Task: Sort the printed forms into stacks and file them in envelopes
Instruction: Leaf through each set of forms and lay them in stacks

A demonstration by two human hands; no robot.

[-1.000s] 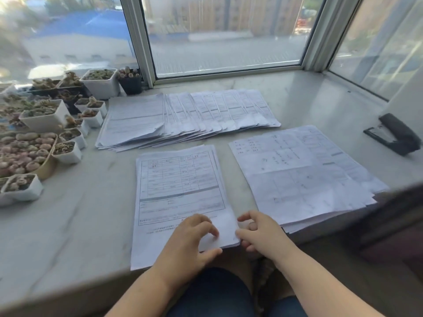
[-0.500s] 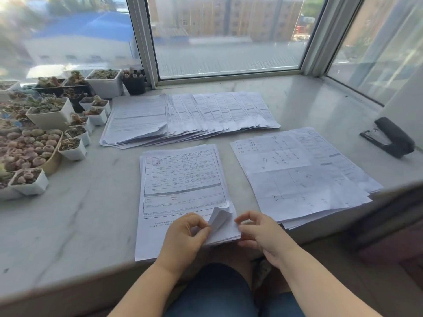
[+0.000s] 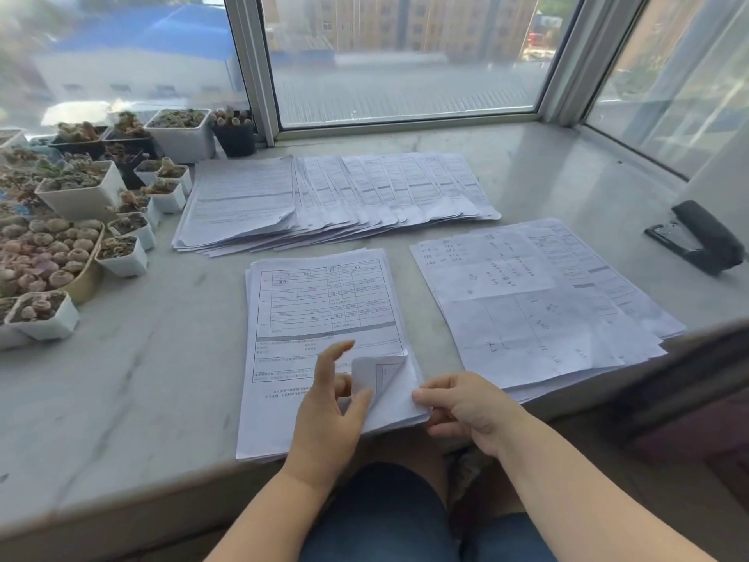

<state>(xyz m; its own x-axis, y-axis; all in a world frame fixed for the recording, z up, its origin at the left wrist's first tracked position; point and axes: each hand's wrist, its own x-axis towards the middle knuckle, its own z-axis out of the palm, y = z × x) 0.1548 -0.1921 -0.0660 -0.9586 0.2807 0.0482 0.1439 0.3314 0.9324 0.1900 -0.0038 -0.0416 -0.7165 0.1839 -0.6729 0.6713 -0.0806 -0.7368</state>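
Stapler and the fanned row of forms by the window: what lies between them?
Nothing: in the head view, only bare marble sill lies between the stapler and the fanned row of forms.

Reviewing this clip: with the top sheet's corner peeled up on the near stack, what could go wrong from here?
The left hand pinches the curled corner of the near stack; a second sheet may lift along with it, or the corner may crease. That stack's near edge overhangs the marble ledge, held only by the right hand, so a pull could drag sheets off. The right-hand stack also reaches the ledge's edge and could be brushed off.
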